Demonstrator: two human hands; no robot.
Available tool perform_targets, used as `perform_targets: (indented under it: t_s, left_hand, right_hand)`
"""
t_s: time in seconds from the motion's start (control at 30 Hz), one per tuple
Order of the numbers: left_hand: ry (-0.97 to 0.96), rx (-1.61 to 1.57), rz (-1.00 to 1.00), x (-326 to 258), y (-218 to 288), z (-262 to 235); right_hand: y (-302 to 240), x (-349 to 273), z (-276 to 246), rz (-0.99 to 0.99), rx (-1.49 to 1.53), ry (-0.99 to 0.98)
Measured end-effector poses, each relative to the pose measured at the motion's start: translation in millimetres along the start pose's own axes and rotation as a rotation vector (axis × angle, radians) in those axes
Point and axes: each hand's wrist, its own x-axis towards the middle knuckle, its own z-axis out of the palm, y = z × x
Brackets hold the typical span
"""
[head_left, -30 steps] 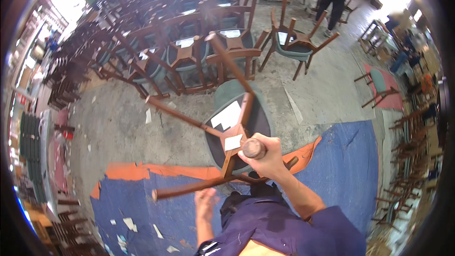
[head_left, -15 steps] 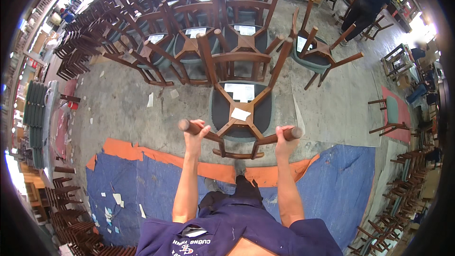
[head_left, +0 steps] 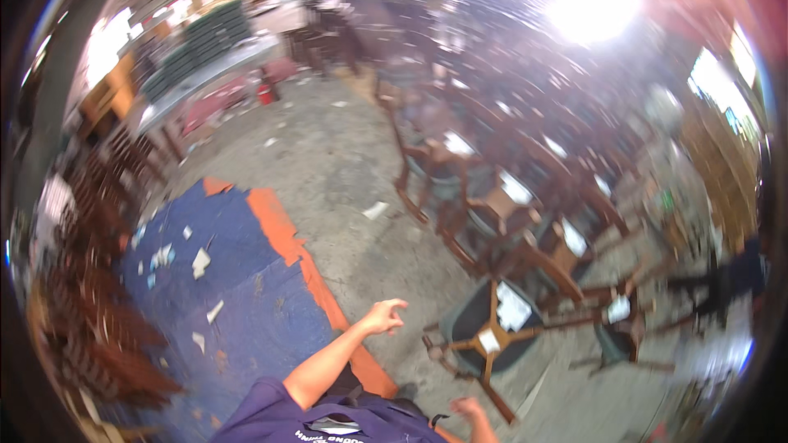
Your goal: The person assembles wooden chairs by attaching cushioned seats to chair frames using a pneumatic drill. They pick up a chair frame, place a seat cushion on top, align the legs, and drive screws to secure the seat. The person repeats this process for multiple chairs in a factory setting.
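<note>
Half a second ago both hands gripped two legs of the upturned chair; now neither touches it. The left hand [head_left: 384,315] is stretched out empty over the concrete floor [head_left: 328,164], fingers [head_left: 397,304] spread loosely. The right hand [head_left: 469,408] is low and blurred, so whether its fingers are open or curled cannot be told. The wooden chair [head_left: 492,336] lies tipped over at about three o'clock from the left hand, dark green seat underside showing with pale labels, legs splayed, near the blue mat [head_left: 238,295].
</note>
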Motion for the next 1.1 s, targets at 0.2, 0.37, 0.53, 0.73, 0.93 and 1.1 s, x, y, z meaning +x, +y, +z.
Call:
perform_targets:
  t_s: [0.2, 0.37, 0.53, 0.73, 0.93, 1.1]
  left_hand:
    - [0.702, 0.027, -0.443, -156.0, -201.8, -128.0]
    - [0.812, -0.333, -0.642, -184.6, -272.3, -193.6]
    - [0.933, -0.434, -0.356, -117.0, -285.6, -318.0]
    - [1.25, -0.742, -0.004, -102.7, -185.3, -524.3]
    - [0.995, -1.057, 0.553, -106.5, -22.3, -756.6]
    - [1.335, -0.428, 0.578, -64.3, 11.3, -897.9]
  right_hand:
    - [-598.2, -267.4, 129.7, -1.007, -0.018, -1.071]
    - [-783.0, -328.7, 256.1, -1.411, -0.354, -1.379]
    - [-924.9, -324.9, 343.8, -1.707, -1.49, -1.035]
    - [-1087.3, -213.0, 401.4, -1.649, -0.346, -0.787]
    - [-1230.1, -44.0, 449.8, -1.161, 0.313, -0.514]
    - [-1370.4, 46.0, 517.7, -1.188, 0.178, -0.601]
